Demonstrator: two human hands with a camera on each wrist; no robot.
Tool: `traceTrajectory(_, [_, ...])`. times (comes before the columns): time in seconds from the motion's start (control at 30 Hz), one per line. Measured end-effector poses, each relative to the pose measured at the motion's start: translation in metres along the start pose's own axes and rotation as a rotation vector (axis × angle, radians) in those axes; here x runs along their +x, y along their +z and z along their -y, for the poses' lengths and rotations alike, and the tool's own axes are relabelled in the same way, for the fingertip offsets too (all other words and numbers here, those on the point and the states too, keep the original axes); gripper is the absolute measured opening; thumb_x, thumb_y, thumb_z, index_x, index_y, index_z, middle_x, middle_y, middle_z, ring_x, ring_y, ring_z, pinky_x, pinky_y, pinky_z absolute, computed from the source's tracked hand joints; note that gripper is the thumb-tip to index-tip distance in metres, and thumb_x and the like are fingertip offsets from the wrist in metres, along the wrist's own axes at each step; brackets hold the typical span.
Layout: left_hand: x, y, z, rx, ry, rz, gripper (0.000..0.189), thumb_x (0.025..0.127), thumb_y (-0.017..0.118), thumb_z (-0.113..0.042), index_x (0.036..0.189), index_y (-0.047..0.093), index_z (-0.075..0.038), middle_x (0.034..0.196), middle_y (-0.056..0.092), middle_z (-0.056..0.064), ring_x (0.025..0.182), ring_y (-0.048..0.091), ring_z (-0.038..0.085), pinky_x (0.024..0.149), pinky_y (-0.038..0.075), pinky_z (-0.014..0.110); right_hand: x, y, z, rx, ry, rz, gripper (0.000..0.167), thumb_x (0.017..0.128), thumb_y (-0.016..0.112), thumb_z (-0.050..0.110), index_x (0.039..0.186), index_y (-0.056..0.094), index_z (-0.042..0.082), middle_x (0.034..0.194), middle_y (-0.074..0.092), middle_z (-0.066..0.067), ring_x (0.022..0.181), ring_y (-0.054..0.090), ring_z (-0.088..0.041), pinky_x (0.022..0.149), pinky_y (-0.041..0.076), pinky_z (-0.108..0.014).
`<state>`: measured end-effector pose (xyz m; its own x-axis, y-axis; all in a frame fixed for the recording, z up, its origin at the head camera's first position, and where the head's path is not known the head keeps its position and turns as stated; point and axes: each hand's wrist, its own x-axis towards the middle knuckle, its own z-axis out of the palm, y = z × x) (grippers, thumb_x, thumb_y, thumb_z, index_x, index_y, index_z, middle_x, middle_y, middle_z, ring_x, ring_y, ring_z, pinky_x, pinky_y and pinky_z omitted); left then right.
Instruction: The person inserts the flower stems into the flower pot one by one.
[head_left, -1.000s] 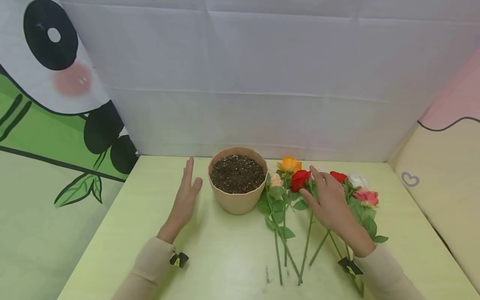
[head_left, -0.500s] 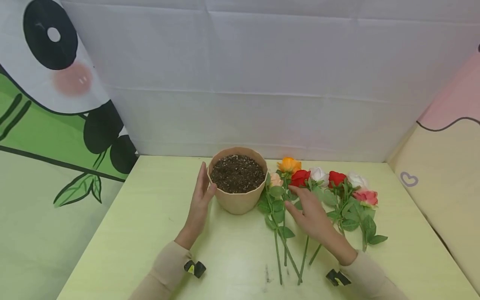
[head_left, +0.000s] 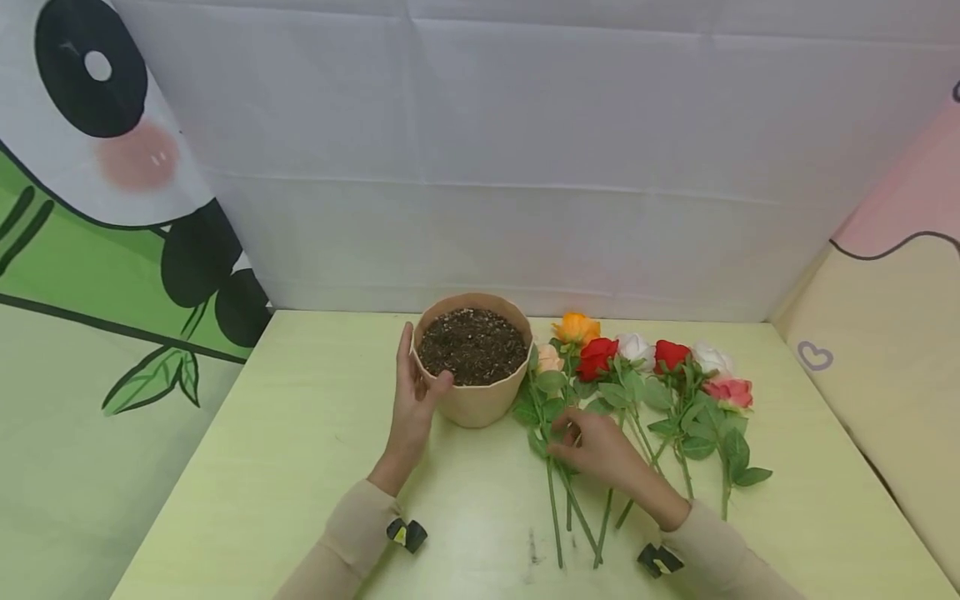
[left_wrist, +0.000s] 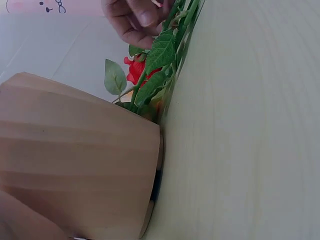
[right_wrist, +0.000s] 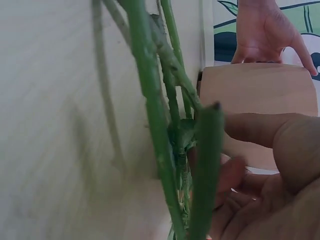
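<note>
A tan flowerpot point(head_left: 483, 407) filled with dark soil point(head_left: 472, 346) stands upright. My left hand point(head_left: 411, 412) holds its left side, thumb at the front rim and fingers along the wall. The right wrist view shows that hand point(right_wrist: 262, 30) spread over the pot's far side. My right hand point(head_left: 603, 454) is at the leafy stems of the peach rose point(head_left: 550, 358) and the orange rose point(head_left: 576, 328). Its thumb and fingers bend around green stems point(right_wrist: 150, 95), but whether they pinch one is hidden. In the left wrist view, a leaf point(left_wrist: 161, 50) partly covers the right fingers.
More artificial roses lie to the right on the pale yellow table point(head_left: 300, 433): two red, with a red rose point(head_left: 597, 358) nearest, a white rose point(head_left: 636, 350), another white and a pink rose point(head_left: 729, 392). A white cloth backdrop point(head_left: 525, 167) rises behind the pot.
My left hand has moved right onto the pot. My right hand has come left and nearer from above the red roses to the peach rose's stems, its fingers bending in.
</note>
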<state>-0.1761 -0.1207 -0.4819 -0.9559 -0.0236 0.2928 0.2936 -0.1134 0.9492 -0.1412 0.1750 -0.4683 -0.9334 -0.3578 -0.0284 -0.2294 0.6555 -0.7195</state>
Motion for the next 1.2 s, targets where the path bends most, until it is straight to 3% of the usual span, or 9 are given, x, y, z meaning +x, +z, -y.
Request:
traceTrajectory(0.17, [0.001,-0.001,0.004,0.005,0.011,-0.006,0.098,0.106,0.069,-0.038,0.181,0.006,-0.032,0.187,0.001,0.004,0.171,0.011,0.036,0.136,0.010,0.062,-0.003,0.005,-0.004,0.039,0.034,0.037,0.019,0.096,0.087,0.013,0.105,0.075,0.003,0.075,0.067,0.003,0.061,0.059,-0.011,0.055,0.047,-0.027])
traceTrajectory(0.33, [0.001,0.000,0.004,0.020,0.016,-0.020,0.103,0.102,0.076,-0.042,0.180,0.009,-0.034,0.187,0.002,0.000,0.171,0.009,0.032,0.136,0.010,0.061,-0.003,0.008,-0.006,0.091,0.046,0.065,0.022,0.097,0.086,0.011,0.111,0.074,0.001,0.071,0.070,0.002,0.054,0.064,-0.014,0.053,0.050,-0.028])
traceTrajectory(0.77, [0.004,-0.001,0.006,0.008,0.022,-0.017,0.099,0.100,0.073,-0.025,0.180,0.014,-0.029,0.186,0.008,0.003,0.170,0.013,0.035,0.135,0.012,0.061,-0.004,0.006,-0.010,0.178,0.023,0.112,0.023,0.102,0.078,0.006,0.120,0.067,-0.003,0.072,0.070,-0.005,0.048,0.065,-0.017,0.051,0.054,-0.030])
traceTrajectory(1.03, [0.005,0.000,0.006,0.001,0.011,-0.033,0.099,0.097,0.073,-0.022,0.179,0.017,-0.029,0.186,0.010,0.002,0.170,0.013,0.035,0.135,0.013,0.062,-0.008,-0.002,-0.009,0.278,0.027,0.077,0.029,0.105,0.073,0.002,0.131,0.063,-0.007,0.081,0.069,-0.009,0.058,0.064,-0.019,0.052,0.056,-0.030])
traceTrajectory(1.2, [0.004,0.000,0.007,-0.006,0.009,-0.038,0.099,0.097,0.072,-0.022,0.179,0.017,-0.028,0.186,0.009,0.002,0.170,0.011,0.035,0.135,0.012,0.062,-0.010,-0.008,-0.006,0.341,0.012,0.014,0.031,0.106,0.072,0.003,0.134,0.062,-0.008,0.088,0.071,-0.017,0.065,0.064,-0.021,0.052,0.058,-0.034])
